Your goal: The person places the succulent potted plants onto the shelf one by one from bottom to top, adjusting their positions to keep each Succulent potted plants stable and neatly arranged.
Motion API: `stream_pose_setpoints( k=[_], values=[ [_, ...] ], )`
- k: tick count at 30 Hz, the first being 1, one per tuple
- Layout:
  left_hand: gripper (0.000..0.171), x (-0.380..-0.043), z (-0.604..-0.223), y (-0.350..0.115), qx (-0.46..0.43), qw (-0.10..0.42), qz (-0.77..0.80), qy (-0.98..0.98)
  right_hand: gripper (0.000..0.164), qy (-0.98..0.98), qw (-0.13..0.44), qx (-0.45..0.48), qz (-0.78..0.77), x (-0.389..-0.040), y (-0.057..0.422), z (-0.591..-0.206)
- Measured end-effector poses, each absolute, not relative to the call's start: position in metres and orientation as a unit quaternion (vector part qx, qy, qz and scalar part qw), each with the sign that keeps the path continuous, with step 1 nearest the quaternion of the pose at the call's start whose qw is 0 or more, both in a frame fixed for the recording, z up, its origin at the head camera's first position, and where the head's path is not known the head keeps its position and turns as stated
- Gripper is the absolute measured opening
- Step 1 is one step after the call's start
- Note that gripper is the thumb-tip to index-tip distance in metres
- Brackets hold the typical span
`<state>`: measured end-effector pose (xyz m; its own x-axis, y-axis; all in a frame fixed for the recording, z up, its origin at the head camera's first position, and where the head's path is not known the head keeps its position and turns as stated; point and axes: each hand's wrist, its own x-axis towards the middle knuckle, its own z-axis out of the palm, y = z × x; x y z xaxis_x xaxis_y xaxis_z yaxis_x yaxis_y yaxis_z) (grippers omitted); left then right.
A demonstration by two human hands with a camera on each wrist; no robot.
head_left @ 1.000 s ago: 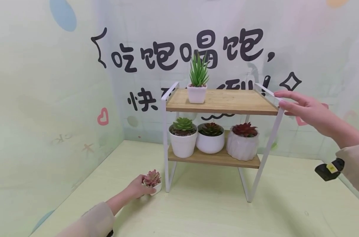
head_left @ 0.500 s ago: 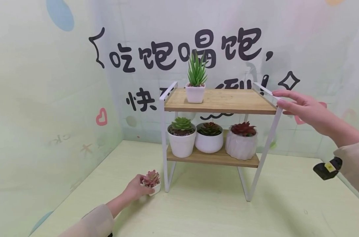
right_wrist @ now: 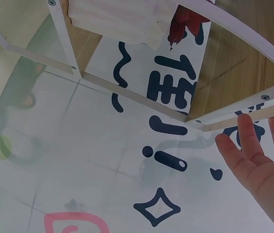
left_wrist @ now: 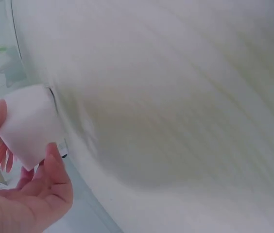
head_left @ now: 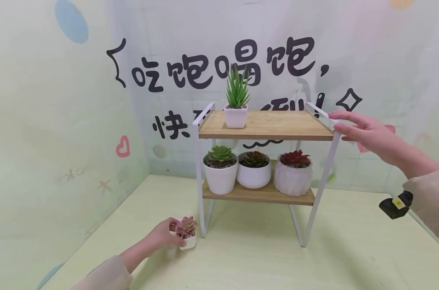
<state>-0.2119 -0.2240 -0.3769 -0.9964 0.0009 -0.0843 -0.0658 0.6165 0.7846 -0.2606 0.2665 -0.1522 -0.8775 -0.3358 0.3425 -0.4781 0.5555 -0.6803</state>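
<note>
My left hand [head_left: 163, 235] pinches a small white potted succulent [head_left: 186, 235] with pink leaves, low over the table by the rack's left front foot. Thumb and fingers lie on opposite sides of the pot, whose underside [left_wrist: 32, 124] faces the left wrist camera. At the right, my right hand [head_left: 371, 135] has its fingers stretched out, with the tips at the white metal side rail of the two-tier plant rack [head_left: 284, 125]. In the right wrist view, the fingertips [right_wrist: 245, 124] overlap that rail.
A spiky green plant [head_left: 236, 114] in a square white pot stands on the upper board. The lower board carries a green succulent [head_left: 221, 179], a dark one in a round bowl [head_left: 254, 175] and a red one in a ribbed pot [head_left: 293, 179]. A lettered wall [head_left: 168, 32] rises behind.
My left hand has drawn the pink succulent slightly toward me, and its pot now leans a little. The right hand stays at the rail. The head view has shifted slightly.
</note>
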Motion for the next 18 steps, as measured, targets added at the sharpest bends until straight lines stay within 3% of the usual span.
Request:
stream_pose_setpoints(
  k=[10,18],
  values=[
    [0.053,-0.202,-0.352,-0.197,0.080,0.082,0.454,0.883,0.032,-0.878,0.090,0.230,0.409,-0.260,0.264,-0.151],
    [0.054,-0.201,-0.310,-0.161,0.166,0.098,0.468,0.862,0.037,-0.885,0.086,0.222,0.400,-0.258,0.264,-0.151]
  ],
)
